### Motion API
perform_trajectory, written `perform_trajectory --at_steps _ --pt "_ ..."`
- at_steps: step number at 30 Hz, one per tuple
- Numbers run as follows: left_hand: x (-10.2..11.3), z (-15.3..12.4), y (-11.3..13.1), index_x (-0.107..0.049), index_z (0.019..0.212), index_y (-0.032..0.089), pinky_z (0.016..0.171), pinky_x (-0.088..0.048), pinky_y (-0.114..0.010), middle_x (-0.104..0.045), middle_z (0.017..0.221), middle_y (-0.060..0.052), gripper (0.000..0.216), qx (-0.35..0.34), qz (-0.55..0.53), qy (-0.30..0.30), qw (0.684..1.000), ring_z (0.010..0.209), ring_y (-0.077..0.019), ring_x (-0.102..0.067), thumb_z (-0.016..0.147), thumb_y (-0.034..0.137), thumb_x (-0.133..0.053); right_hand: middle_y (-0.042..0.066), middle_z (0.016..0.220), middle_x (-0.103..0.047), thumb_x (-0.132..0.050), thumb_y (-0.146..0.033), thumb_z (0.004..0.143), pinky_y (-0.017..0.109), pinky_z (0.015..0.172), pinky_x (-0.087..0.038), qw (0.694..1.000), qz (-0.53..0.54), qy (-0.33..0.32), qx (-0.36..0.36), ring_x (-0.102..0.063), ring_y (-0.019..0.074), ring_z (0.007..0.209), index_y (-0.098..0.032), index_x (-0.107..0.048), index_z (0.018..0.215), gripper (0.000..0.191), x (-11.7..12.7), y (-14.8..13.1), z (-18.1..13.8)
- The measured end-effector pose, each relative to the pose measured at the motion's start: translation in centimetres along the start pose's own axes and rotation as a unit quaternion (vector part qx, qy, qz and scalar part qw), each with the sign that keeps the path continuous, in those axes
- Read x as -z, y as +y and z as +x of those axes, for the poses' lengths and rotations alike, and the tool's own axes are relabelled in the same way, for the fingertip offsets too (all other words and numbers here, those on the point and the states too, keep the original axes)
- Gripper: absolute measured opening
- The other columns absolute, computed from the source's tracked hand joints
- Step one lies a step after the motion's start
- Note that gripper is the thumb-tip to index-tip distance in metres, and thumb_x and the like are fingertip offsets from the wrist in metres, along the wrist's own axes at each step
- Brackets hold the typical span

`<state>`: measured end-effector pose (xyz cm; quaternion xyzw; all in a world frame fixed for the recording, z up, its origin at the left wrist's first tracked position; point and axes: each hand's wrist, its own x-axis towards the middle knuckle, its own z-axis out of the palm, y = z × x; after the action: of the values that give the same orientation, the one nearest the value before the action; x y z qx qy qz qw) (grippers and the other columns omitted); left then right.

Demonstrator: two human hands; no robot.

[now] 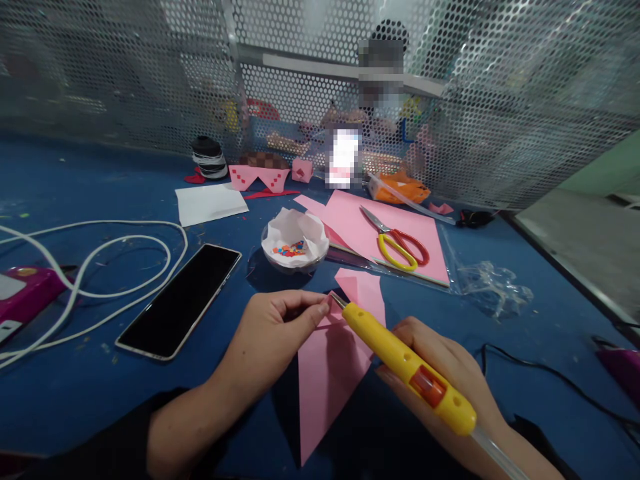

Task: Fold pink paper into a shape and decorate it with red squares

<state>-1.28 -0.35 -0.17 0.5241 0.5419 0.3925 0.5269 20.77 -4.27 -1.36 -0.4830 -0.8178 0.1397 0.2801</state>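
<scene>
My left hand (280, 333) is closed, thumb and forefinger pinching a small fold of pink paper (333, 373). The paper is folded, with a long point towards me and a flap standing up at its far end. In my right hand (445, 360) is a yellow pen-shaped glue gun (395, 350) with a metal tip, a red-orange part on its side and a clear rod leaving its rear. Its tip is at the pinched fold, close to my left fingertips; whether it touches the paper I cannot tell. My right fingers are partly hidden behind the yellow body.
Scissors (400, 247) lie on pink sheets (425, 233) beyond the paper. A paper-lined bowl (295, 240) holds small coloured bits. Left are a phone (180, 300) and white cable (100, 293). A perforated metal screen (300, 40) closes the back; a person sits behind it.
</scene>
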Motion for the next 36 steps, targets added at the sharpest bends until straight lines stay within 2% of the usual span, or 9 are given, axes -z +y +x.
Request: perform_trajectory --at_steps 9,17,21,24,26,28,31,33,36 --pt "0.0 0.0 0.2 -0.081 0.094 0.027 0.073 -0.053 -0.026 -0.080 0.085 -0.001 0.018 0.004 -0.009 0.010 1.000 0.085 -0.0206 -0.072 0.079 0.032 -0.073 -0.002 0.068 -0.062 -0.055 -0.037 0.093 0.023 0.047 -0.040 1.000 -0.012 -0.002 -0.007 -0.059 0.0119 0.054 -0.023 -0.050 0.079 0.021 0.0 0.0 0.0" --pt "0.1 -0.2 0.1 -0.081 0.094 0.025 0.070 -0.052 -0.027 -0.081 0.088 -0.002 0.021 0.018 0.012 0.013 1.000 0.085 -0.0219 -0.072 0.079 0.036 -0.071 -0.004 0.067 -0.060 -0.056 -0.034 0.091 0.023 0.046 -0.038 1.000 0.005 0.011 -0.019 -0.055 0.0103 0.051 -0.023 -0.051 0.077 0.018 0.5 -0.3 0.1" --pt "0.2 -0.1 0.1 -0.081 0.090 0.024 0.072 -0.053 -0.028 -0.080 0.093 -0.003 0.021 0.018 0.028 0.020 0.999 0.088 -0.0237 -0.071 0.078 0.038 -0.071 -0.005 0.066 -0.059 -0.057 -0.039 0.091 0.024 0.048 -0.039 0.993 0.014 0.064 -0.100 -0.054 0.0109 0.051 -0.023 -0.054 0.080 0.020 1.0 0.6 0.3" --pt "0.2 -0.1 0.1 -0.081 0.094 0.024 0.070 -0.054 -0.029 -0.080 0.094 -0.004 0.026 0.028 0.035 0.009 0.999 0.087 -0.0249 -0.071 0.078 0.043 -0.072 -0.003 0.069 -0.060 -0.057 -0.045 0.091 0.025 0.052 -0.043 0.981 0.018 0.122 -0.153 -0.056 0.0129 0.056 -0.022 -0.057 0.086 0.023 1.5 2.3 0.7" --pt "0.3 -0.2 0.1 -0.081 0.094 0.025 0.070 -0.054 -0.030 -0.080 0.094 -0.005 0.028 0.024 0.041 0.009 0.999 0.086 -0.0252 -0.071 0.078 0.046 -0.072 -0.002 0.070 -0.060 -0.053 -0.048 0.091 0.026 0.054 -0.044 0.971 -0.018 0.143 -0.189 -0.056 0.0142 0.058 -0.021 -0.056 0.089 0.027 2.2 3.9 1.0" --pt "0.3 -0.2 0.0 -0.081 0.093 0.025 0.072 -0.055 -0.031 -0.080 0.094 -0.005 0.028 0.014 0.044 0.010 0.999 0.087 -0.0249 -0.071 0.078 0.047 -0.072 0.000 0.074 -0.061 -0.048 -0.045 0.092 0.027 0.055 -0.044 0.960 -0.086 0.122 -0.238 -0.057 0.0158 0.061 -0.020 -0.054 0.094 0.026 3.3 5.5 1.2" --pt "0.3 -0.1 -0.2 -0.081 0.092 0.024 0.072 -0.055 -0.032 -0.080 0.093 -0.006 0.030 0.000 0.054 -0.001 0.999 0.086 -0.0257 -0.072 0.076 0.048 -0.073 0.007 0.086 -0.062 -0.053 -0.036 0.088 0.030 0.062 -0.045 0.934 -0.170 0.110 -0.294 -0.059 0.0204 0.075 -0.017 -0.057 0.097 0.022 5.5 7.7 1.2" --pt "0.3 -0.1 -0.3 -0.081 0.091 0.022 0.070 -0.055 -0.032 -0.080 0.091 -0.007 0.032 -0.005 0.064 0.001 0.998 0.085 -0.0268 -0.072 0.074 0.049 -0.074 0.013 0.097 -0.061 -0.054 -0.029 0.086 0.032 0.068 -0.044 0.911 -0.218 0.113 -0.330 -0.059 0.0239 0.084 -0.013 -0.060 0.099 0.021 6.8 9.0 1.0" --pt "0.3 -0.3 -0.4 -0.081 0.089 0.021 0.071 -0.055 -0.032 -0.080 0.088 -0.008 0.031 -0.007 0.064 0.014 0.998 0.084 -0.0266 -0.072 0.074 0.047 -0.074 0.023 0.108 -0.059 -0.053 -0.025 0.088 0.036 0.070 -0.043 0.870 -0.281 0.104 -0.391 -0.060 0.0264 0.084 -0.007 -0.063 0.105 0.026 8.1 10.7 0.8"
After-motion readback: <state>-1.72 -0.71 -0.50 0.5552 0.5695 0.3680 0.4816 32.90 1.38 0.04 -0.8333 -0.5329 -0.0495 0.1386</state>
